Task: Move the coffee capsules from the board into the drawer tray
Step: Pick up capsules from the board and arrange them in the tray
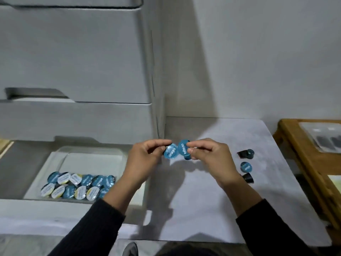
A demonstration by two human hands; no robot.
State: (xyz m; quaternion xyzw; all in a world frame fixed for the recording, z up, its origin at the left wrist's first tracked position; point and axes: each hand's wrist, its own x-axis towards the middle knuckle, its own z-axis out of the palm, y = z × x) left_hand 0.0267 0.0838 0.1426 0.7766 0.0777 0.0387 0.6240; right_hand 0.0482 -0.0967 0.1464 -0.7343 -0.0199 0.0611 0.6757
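Above the left edge of the grey board, my left hand pinches a blue-lidded coffee capsule. My right hand grips a second blue capsule that touches the first. Three capsules stay on the board at the right: one on its side, one lid-up, one dark one tipped over. The white tray in the open drawer holds several blue-lidded and white-lidded capsules in two rows along its near side.
A white drawer cabinet rises behind the open drawer, its upper drawers shut. A wooden tray with packets stands to the right of the board. A white wall runs behind the board.
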